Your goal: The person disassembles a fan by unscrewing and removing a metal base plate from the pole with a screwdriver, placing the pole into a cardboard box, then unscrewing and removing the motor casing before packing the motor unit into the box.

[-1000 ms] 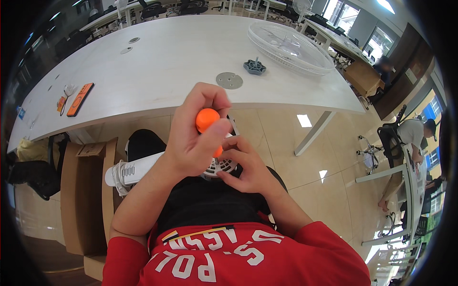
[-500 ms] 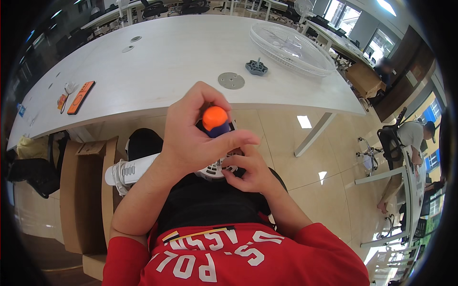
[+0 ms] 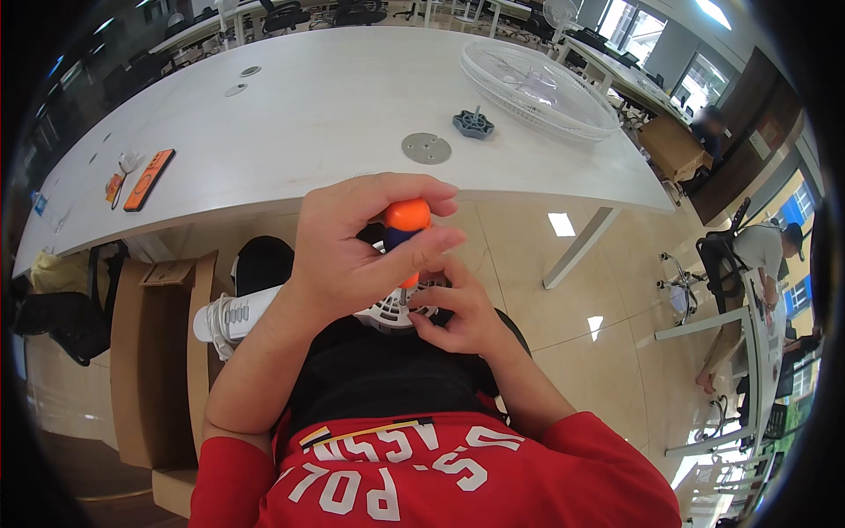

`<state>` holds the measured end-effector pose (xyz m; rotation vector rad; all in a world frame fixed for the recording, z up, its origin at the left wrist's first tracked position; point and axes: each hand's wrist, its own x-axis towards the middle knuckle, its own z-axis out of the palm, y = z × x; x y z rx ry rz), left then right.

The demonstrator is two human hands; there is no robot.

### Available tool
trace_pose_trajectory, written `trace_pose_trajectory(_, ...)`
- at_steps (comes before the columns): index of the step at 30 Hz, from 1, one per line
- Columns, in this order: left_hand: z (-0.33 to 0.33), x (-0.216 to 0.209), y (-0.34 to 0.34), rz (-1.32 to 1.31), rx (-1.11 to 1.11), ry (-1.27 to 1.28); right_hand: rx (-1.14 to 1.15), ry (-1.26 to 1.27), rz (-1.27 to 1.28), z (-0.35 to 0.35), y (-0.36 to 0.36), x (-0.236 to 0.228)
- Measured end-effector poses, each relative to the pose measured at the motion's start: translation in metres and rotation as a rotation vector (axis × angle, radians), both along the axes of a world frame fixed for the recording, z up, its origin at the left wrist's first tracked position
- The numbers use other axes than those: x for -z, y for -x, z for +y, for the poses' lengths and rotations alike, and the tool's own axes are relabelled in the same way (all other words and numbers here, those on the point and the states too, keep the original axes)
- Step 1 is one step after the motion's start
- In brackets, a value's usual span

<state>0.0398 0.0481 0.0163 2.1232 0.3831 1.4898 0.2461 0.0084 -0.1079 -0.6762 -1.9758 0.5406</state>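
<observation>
Below the near edge of the table [image 3: 334, 114], over the person's lap [image 3: 378, 378], lies a slotted white fan part [image 3: 380, 316], and on it stands a screwdriver [image 3: 407, 213], orange and blue handle up, shaft running down to the slots. The left hand [image 3: 339, 245] grips the handle loosely between thumb and fingers; the right hand [image 3: 459, 310] has its fingers bent beside the foot of the shaft, and whether they pinch the shaft or only steady the white part cannot be told. The very tip is hidden too. Turning goes best, I judge, with the shaft kept straight over its seat, light downward pressure, and short rolls of the handle, re-gripping without lifting the tip. The right fingers should guide from the side, out of the way of a slip, and the part wants firm support, since a lap can rock. Compared with half a second ago, the handle sits slightly farther right, the left fingers have straightened from their tighter curl, and the handle's lower orange end now shows beneath the thumb. The right hand has hardly moved. Unchanged on the table are the phone [image 3: 150, 180] toward the left edge, and the grey knob [image 3: 474, 126] and clear fan cover [image 3: 539, 95] toward the right edge.
</observation>
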Motion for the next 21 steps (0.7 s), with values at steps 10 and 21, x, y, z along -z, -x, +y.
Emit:
trace_pose_trajectory(10, 0.003, -0.004, 0.008, 0.054, 0.098, -0.097, -0.014, 0.062, 0.023, -0.002, 0.001, -0.005)
trace_pose_trajectory(21, 0.001, -0.005, 0.008, 0.145, -0.15, -0.103, 0.041, -0.053, -0.036, -0.001, 0.001, -0.009)
